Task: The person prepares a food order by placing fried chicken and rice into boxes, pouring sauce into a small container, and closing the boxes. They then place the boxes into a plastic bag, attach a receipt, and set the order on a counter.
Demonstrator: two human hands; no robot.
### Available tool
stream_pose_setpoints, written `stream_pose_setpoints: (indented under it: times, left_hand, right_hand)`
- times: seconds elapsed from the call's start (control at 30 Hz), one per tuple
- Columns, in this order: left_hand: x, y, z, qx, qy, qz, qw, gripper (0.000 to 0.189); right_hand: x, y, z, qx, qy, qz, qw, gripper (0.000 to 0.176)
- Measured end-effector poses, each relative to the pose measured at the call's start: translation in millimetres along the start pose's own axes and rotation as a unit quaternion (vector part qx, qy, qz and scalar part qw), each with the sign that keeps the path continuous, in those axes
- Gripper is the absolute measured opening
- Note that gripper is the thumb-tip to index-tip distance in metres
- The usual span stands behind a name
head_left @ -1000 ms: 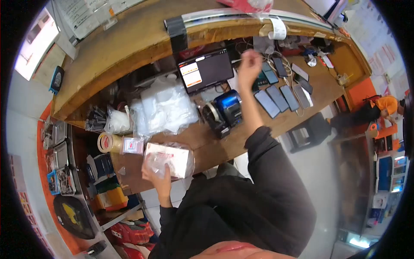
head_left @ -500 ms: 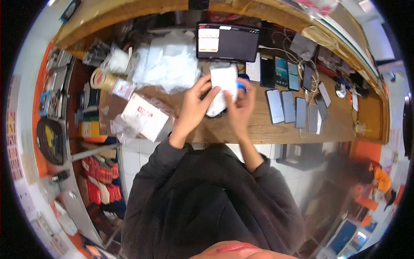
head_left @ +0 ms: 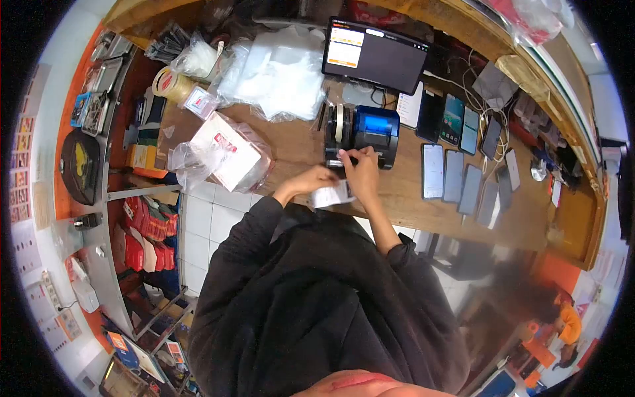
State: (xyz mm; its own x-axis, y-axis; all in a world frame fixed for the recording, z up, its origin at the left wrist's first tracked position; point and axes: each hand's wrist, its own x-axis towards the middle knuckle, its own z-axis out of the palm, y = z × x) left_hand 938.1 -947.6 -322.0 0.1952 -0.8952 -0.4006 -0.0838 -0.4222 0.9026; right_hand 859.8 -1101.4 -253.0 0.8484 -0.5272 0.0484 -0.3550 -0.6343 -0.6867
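Note:
My left hand (head_left: 313, 180) is closed on the edge of a white packet (head_left: 331, 194) with faint print, low over the table's front edge. My right hand (head_left: 364, 171) has its fingers pinched together at the front end of a black tape dispenser (head_left: 339, 126) with a pale roll in it. What those fingers hold, if anything, is too small to make out. The right wrist is close beside the packet. Against the dispenser's right side stands a blue and black label printer (head_left: 377, 132), just beyond my right hand.
A tablet (head_left: 374, 56) with its screen lit stands behind the printer. Several phones (head_left: 454, 175) and white cables lie to the right. On the left are a white box (head_left: 225, 152) in clear plastic, tape rolls (head_left: 173, 85) and a stack of clear bags (head_left: 278, 69).
Both hands have come down toward the table's front edge, bringing the white packet lower. My right hand has gone to the tape dispenser, which is now uncovered along with the printer. The view has shifted.

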Motion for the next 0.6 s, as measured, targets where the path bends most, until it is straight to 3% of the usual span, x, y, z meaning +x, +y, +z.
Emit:
stream_pose_setpoints:
  times: [0.07,0.13,0.2,0.23,0.3,0.37,0.5,0.57,0.6]
  left_hand:
    - [7,-6,3,-0.159,0.038,0.034,0.986,0.023]
    - [5,-5,-3,-0.149,0.048,0.032,0.987,0.023]
    - [2,-5,-7,-0.082,0.082,-0.032,0.993,0.021]
    - [5,-22,-5,-0.180,0.069,0.046,0.980,0.022]
    - [0,-4,-12,-0.166,0.047,0.010,0.985,0.027]
    - [0,-3,-19,-0.160,0.032,0.010,0.987,0.029]
    - [-2,-2,-27,-0.113,-0.031,0.000,0.993,0.028]
    - [-7,3,-30,-0.118,-0.043,-0.005,0.992,0.028]
    - [-10,5,-30,-0.125,-0.036,0.014,0.991,0.026]
  right_hand:
    - [-6,5,6,0.051,-0.004,-0.003,0.999,0.023]
    - [-16,1,7,0.164,0.028,-0.018,0.986,0.020]
    - [-41,-23,-12,0.230,-0.015,0.050,0.972,0.013]
    - [-60,-26,-18,0.260,-0.035,0.060,0.963,0.013]
    - [-91,-24,-19,0.289,-0.055,0.067,0.953,0.013]
    - [-115,-7,-2,0.387,-0.151,0.202,0.887,0.020]
    - [-123,19,26,0.441,-0.172,0.241,0.847,0.023]
    - [-121,18,30,0.491,-0.181,0.345,0.780,0.023]
    - [-122,17,32,0.491,-0.181,0.344,0.780,0.023]
